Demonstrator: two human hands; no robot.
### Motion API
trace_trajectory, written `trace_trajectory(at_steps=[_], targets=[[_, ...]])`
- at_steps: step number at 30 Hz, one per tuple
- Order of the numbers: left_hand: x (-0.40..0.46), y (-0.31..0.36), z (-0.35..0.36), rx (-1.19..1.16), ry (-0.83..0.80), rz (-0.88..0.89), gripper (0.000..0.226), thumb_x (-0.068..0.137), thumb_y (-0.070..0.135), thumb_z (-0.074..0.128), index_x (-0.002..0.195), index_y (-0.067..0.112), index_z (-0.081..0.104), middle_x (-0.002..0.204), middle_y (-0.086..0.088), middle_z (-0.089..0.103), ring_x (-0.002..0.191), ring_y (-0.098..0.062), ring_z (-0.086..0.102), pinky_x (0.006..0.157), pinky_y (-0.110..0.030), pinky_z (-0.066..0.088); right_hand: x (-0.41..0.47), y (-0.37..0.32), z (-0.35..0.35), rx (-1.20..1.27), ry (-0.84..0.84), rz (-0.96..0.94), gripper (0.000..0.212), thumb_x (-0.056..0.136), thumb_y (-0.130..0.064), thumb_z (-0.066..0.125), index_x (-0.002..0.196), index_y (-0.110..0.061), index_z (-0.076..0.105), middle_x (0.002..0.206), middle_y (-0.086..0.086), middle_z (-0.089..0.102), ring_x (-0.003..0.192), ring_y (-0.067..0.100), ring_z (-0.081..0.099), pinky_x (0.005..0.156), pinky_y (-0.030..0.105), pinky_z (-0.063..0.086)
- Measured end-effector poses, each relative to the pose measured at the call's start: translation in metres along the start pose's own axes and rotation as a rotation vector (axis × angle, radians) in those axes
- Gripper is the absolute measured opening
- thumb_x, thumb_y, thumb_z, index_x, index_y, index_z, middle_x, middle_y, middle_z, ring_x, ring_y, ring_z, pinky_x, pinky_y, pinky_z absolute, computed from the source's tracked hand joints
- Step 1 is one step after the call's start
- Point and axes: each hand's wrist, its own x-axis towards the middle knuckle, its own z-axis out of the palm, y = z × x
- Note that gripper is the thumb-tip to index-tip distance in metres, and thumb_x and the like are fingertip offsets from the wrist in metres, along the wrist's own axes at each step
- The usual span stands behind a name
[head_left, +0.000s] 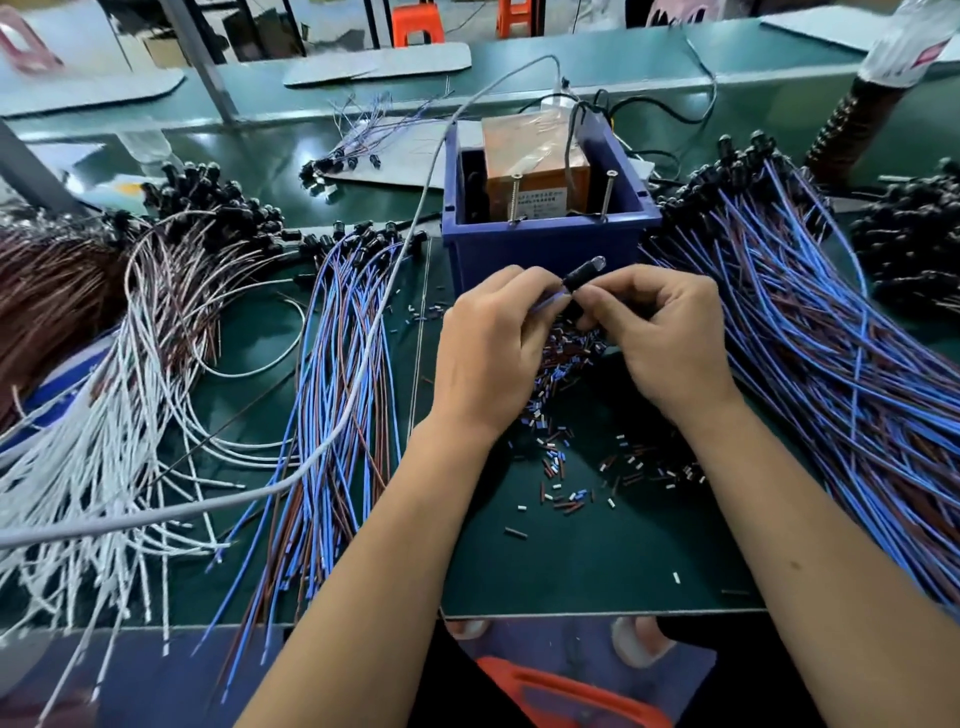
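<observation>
Both hands meet in front of a blue plastic box on the green mat. My right hand pinches a small black indicator lamp with a clear tip, tilted up to the right. My left hand pinches the blue and brown wires that come out of the lamp's lower end. Below the hands lies a heap of short cut bits of blue, brown and white insulation.
The blue box holds an orange device with two upright screws. Bundles of blue and brown lamp leads lie at the right and left of centre; white and brown leads lie far left. A grey cable crosses the mat. The table edge is near.
</observation>
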Motion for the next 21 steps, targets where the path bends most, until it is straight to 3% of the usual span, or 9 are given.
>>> trace_trajectory(at_steps=[10, 15, 21], targets=[[0.000, -0.007, 0.009, -0.110, 0.055, -0.091, 0.012, 0.098, 0.016, 0.068, 0.086, 0.011, 0.067, 0.073, 0.017, 0.053, 0.069, -0.002, 0.050, 0.065, -0.020, 0.037, 0.000, 0.002, -0.003, 0.071, 0.025, 0.102, 0.019, 0.092, -0.030, 0.079, 0.077, -0.020, 0.077, 0.062, 0.001, 0.072, 0.051, 0.009, 0.056, 0.053, 0.020, 0.046], [-0.001, -0.006, 0.007, -0.243, 0.017, -0.165, 0.009, 0.096, 0.016, 0.071, 0.088, 0.011, 0.073, 0.074, 0.007, 0.068, 0.069, -0.011, 0.062, 0.064, -0.034, 0.052, 0.000, 0.001, -0.005, 0.012, 0.010, 0.069, 0.026, 0.090, -0.036, 0.081, 0.070, -0.022, 0.073, 0.056, -0.001, 0.067, 0.044, 0.006, 0.050, 0.049, 0.018, 0.041], [-0.002, -0.006, 0.005, -0.309, -0.022, -0.209, 0.012, 0.096, 0.015, 0.070, 0.085, 0.010, 0.072, 0.071, -0.004, 0.067, 0.069, -0.025, 0.062, 0.066, -0.041, 0.052, -0.002, -0.001, -0.011, 0.036, -0.013, 0.069, 0.033, 0.089, -0.040, 0.080, 0.070, -0.015, 0.071, 0.053, -0.003, 0.064, 0.044, 0.002, 0.051, 0.051, 0.015, 0.041]])
